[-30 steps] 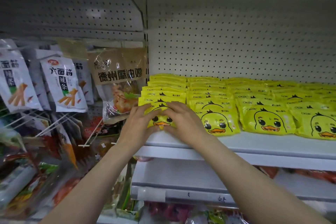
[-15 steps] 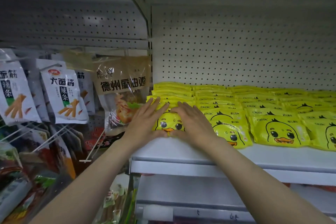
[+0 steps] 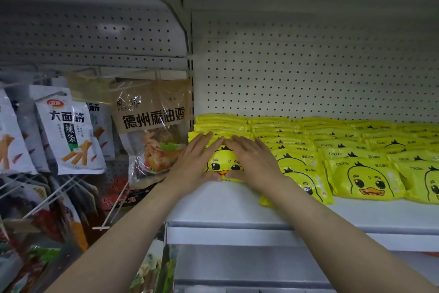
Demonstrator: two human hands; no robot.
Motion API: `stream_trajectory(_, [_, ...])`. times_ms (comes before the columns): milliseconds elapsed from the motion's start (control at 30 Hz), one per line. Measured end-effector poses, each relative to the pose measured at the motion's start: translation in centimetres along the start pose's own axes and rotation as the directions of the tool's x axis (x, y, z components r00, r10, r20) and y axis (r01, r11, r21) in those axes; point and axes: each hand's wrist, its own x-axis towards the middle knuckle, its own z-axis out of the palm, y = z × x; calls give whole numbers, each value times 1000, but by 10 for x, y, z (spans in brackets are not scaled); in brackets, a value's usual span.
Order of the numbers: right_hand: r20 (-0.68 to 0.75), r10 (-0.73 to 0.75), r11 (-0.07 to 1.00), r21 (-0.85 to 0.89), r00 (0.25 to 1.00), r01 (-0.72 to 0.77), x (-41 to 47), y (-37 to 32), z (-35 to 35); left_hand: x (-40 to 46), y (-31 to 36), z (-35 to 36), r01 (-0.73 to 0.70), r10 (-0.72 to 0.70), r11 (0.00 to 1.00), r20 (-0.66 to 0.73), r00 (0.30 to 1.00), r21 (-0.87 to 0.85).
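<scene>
Head view: left hand point(image 3: 192, 162) and right hand point(image 3: 255, 162), fingers flat, press a yellow duck-printed plastic packet point(image 3: 224, 164); uneven shoving may skew its row point(image 3: 222, 124).

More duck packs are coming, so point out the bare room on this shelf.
Bare: the front strip of the shelf, between the yellow packs and its edge, widest near the left hand and right hand. Also the air above the packs, before the pegboard. Crowded: pack rows rightward, hanging bags leftward.

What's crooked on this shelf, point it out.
The second column's front duck packet is askew: tilted, its corner jutting nearer the shelf edge than its neighbours. The left hand and right hand press the leftmost front packet instead.
</scene>
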Motion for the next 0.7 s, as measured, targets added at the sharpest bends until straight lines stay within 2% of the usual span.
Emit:
stream_trajectory(233, [56, -24, 997, 77, 998, 20, -3, 1, -5, -9, 6, -3, 22, -20, 997, -18, 1000, 80])
stream_trajectory(367, [21, -62, 995, 79, 998, 60, -11, 2, -2, -22, 11, -2, 32, -15, 986, -101, 995, 163])
stream_trajectory(600, [-50, -29, 994, 101, 998, 34, -3, 1, 1, -15, 14, -5, 80, -78, 997, -84, 993, 17])
stream_trajectory(700, [-56, -27, 994, 107, 998, 33, -6, 1, 3, -18, 14, -4, 204, -217, 971, -97, 971, -123])
